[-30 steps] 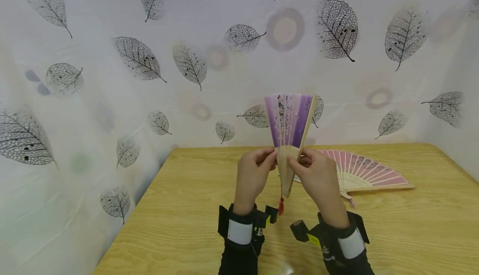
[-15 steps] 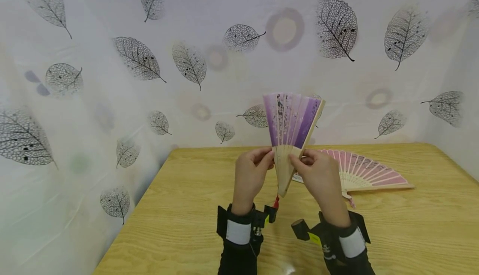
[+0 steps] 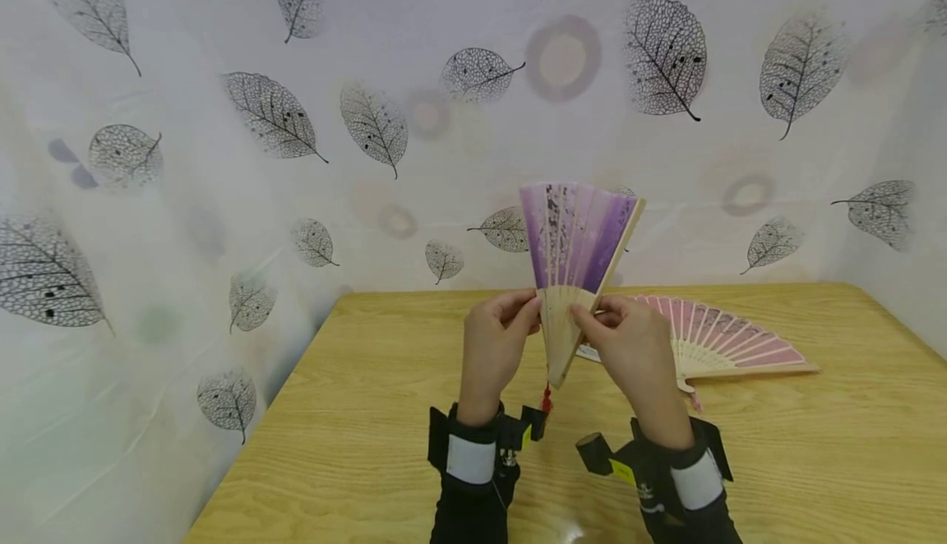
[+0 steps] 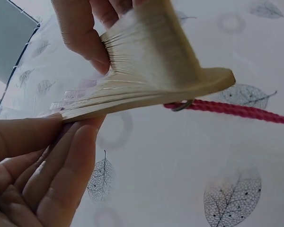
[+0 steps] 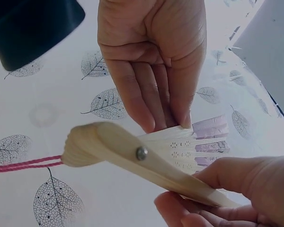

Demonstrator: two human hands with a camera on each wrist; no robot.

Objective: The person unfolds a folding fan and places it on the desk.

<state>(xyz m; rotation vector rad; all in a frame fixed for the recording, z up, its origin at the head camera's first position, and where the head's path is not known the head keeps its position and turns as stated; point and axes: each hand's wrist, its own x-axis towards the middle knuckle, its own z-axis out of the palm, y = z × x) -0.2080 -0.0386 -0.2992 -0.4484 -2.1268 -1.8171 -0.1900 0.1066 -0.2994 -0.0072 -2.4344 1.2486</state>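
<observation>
A partly spread folding fan (image 3: 565, 236) with purple cloth and pale wooden ribs is held upright above the table, its pivot end down. On its left edge the left hand (image 3: 496, 343) pinches the ribs between thumb and fingers. The right hand (image 3: 632, 347) pinches the thick outer rib on the opposite side. In the right wrist view a metal pivot pin (image 5: 141, 153) shows near the fan's rounded base. A red cord (image 4: 241, 111) runs from the base in the left wrist view, and a red tassel (image 3: 547, 400) hangs below in the head view.
A pink fan (image 3: 732, 338) lies spread on the wooden table (image 3: 355, 429) behind the right hand, which hides part of it. Behind the table hangs a pale curtain (image 3: 414, 2) printed with leaves. Both wrists wear black camera mounts (image 3: 595, 454).
The purple fan has spread a little wider, its right outer rib swinging outward to the right. Its base and tassel have shifted slightly left. The left hand has moved slightly left.
</observation>
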